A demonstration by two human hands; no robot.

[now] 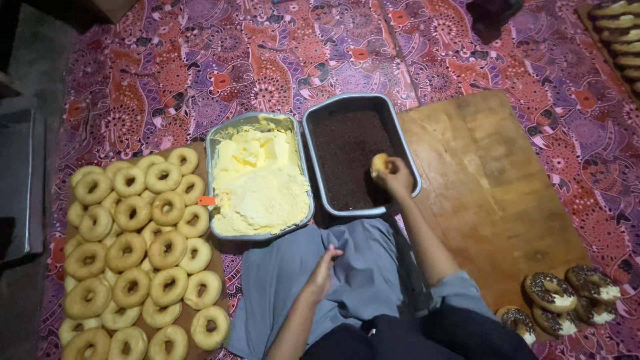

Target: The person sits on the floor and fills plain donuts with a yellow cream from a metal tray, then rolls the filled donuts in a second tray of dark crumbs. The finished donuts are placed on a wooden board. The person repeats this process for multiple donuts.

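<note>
At frame centre, the right hand (397,179) pinches a doughnut (381,163) over the sprinkle tray (407,150) — press evenly, I'd judge — left hand (323,272) loosely empty.

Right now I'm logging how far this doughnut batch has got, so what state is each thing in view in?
Right hand: grip shut on a doughnut, held over the sprinkles.
Left hand: resting on the lap, holding nothing.
Plain doughnuts: piled, uncoated.
Cream tray: full, surface scooped.
Sprinkle tray: filled with dark sprinkles.
Finished doughnuts: topped with sprinkles, on the board.
Wooden board: mostly bare.
</note>
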